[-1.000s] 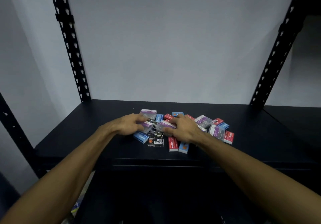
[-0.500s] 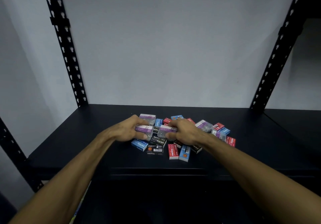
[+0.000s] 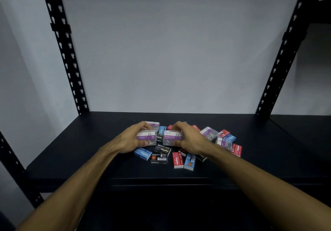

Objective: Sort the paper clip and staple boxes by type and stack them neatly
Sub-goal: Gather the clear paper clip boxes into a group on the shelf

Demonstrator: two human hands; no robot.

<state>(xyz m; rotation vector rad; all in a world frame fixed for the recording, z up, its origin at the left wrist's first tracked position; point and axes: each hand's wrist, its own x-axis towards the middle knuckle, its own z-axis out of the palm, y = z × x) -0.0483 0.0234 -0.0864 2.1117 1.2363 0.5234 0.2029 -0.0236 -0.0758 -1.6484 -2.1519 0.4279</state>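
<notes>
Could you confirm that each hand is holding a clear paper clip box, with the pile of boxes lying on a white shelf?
Not quite: in the head view the shelf is black. The left hand and the right hand do each hold a clear paper clip box over the pile.

Hidden and cut-off parts of the shelf scene

The far edges of two paper clip boxes (image 3: 146,137) (image 3: 173,137) are covered by curled fingers; a black staple box (image 3: 201,157) is half hidden under the right wrist, small print on the staple boxes (image 3: 162,152) cannot be read, and both forearms are cut off by the lower edge.
</notes>
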